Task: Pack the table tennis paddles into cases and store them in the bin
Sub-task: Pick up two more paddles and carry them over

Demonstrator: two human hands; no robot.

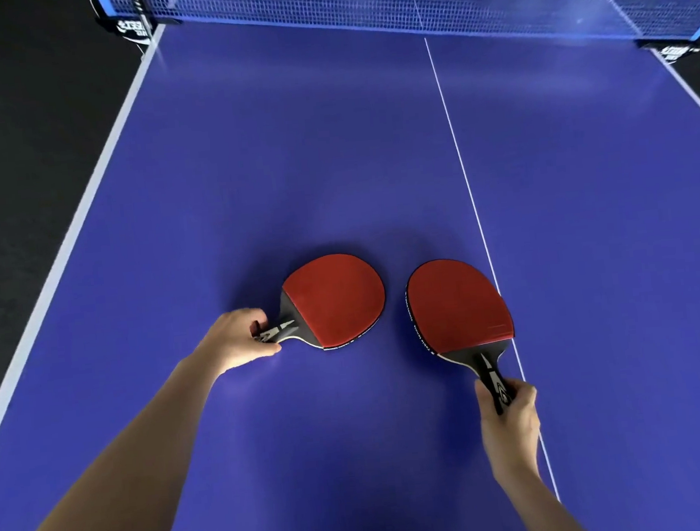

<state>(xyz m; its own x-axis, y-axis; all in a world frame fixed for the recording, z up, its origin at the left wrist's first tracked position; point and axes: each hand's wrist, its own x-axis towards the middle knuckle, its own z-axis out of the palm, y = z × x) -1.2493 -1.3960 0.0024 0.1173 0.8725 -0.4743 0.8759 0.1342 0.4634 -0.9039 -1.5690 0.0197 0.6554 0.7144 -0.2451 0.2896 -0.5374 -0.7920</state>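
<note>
Paddles: two, smooth red rubber on rounded blades, dark handles, red side up over glossy blue bench [330,161]. Left hand [236,338] grips left paddle [334,300] handle; right hand [508,425] grips right paddle [457,304] handle.

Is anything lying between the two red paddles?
No. In the head view, only a bare strip of blue table separates the left red-rubber paddle from the right red-rubber paddle.

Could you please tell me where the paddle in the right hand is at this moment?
In the head view, the right paddle sits right of centre on the blue table, beside the left paddle, its blade edge at the white centre line.
</note>
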